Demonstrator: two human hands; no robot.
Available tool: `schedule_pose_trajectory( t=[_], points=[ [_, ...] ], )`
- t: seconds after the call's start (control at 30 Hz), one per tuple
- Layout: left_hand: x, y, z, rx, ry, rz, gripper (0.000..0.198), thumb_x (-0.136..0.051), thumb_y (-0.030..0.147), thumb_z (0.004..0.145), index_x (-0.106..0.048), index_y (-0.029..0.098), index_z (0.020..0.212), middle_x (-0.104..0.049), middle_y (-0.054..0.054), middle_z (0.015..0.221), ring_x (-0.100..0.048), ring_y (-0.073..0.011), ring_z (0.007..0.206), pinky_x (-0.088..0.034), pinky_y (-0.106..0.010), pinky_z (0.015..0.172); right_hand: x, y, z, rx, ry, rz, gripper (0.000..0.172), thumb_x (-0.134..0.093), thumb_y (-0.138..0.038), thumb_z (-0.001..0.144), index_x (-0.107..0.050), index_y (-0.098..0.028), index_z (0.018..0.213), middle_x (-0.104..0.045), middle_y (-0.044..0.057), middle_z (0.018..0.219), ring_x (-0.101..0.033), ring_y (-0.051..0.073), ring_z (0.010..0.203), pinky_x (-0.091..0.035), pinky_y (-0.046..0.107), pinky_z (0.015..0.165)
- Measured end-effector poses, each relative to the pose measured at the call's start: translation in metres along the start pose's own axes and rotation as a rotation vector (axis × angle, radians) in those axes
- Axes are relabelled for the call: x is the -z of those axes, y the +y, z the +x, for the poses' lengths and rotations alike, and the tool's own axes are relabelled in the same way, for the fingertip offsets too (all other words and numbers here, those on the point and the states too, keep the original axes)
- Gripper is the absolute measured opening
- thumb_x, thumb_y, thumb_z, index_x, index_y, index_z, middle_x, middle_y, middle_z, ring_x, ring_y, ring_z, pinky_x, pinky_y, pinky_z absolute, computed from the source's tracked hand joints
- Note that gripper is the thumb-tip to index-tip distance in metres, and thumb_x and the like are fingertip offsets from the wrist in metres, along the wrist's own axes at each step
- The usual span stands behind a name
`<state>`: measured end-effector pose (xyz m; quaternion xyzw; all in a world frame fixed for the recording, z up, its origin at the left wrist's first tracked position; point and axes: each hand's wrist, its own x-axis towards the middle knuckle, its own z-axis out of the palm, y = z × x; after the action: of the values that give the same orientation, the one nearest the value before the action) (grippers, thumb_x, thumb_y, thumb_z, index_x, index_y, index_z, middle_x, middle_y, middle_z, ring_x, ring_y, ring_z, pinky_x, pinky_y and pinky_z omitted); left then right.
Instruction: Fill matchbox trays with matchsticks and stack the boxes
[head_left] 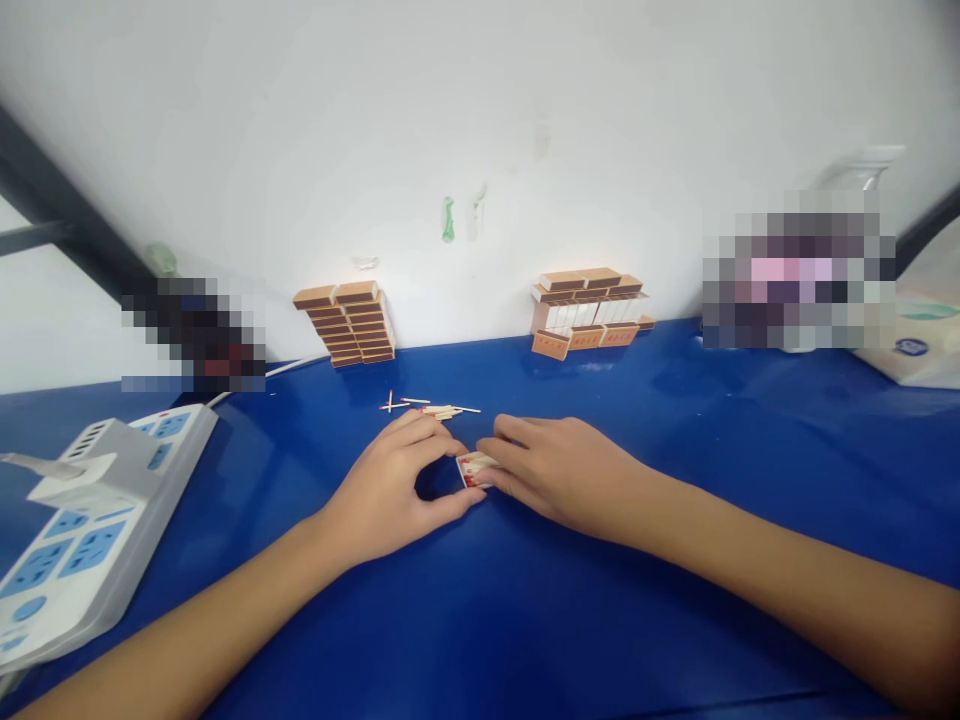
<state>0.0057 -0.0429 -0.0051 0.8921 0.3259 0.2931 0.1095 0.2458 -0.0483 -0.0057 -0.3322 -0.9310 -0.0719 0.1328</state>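
Note:
A small white matchbox tray (464, 474) holding red-headed matches (480, 464) lies low over the blue table in front of me. My left hand (405, 480) grips the tray's left end, thumb on the near side and fingers on the far side. My right hand (551, 465) has its fingers drawn together at the tray's right part, on the pale sticks of the matches. Those fingertips hide the right end of the tray. Just beyond my left hand, several loose matches (442, 410) lie scattered on the table.
Matchboxes form a stack (352, 325) at the back left. More matchboxes, with upright matches between layers, make a structure (589, 312) against the wall, back right. A power strip (169, 500) with a plugged-in adapter (105, 465) sits at left. A tissue pack (911, 345) stands far right.

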Motion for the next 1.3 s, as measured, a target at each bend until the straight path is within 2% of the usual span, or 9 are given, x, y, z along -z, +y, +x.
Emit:
schedule_pose_trajectory(
  t=[0.4,1.3],
  points=[
    [0.0012,0.0016,0.0016,0.003,-0.017,-0.005,0.021,-0.076,0.037,0.090,-0.068,0.022,0.102,-0.071,-0.005,0.099,-0.064,-0.0233,0.098,-0.051,-0.042,0.091,0.0039,-0.0028,0.0019,-0.036,-0.046,0.012,0.032,-0.043,-0.035,0.110,-0.069,-0.017,0.103,-0.064,0.005,0.093,-0.059,0.015,0.073,-0.029,0.031,0.058],
    [0.0004,0.0010,0.0007,0.012,-0.030,-0.005,0.021,-0.075,0.037,0.091,-0.067,0.022,0.102,-0.070,-0.005,0.099,-0.063,-0.0232,0.097,-0.051,-0.041,0.089,0.0035,-0.0033,0.0015,-0.029,-0.022,0.016,0.033,-0.044,-0.035,0.110,-0.070,-0.016,0.102,-0.065,0.005,0.092,-0.059,0.015,0.074,-0.030,0.031,0.060]
  ],
)
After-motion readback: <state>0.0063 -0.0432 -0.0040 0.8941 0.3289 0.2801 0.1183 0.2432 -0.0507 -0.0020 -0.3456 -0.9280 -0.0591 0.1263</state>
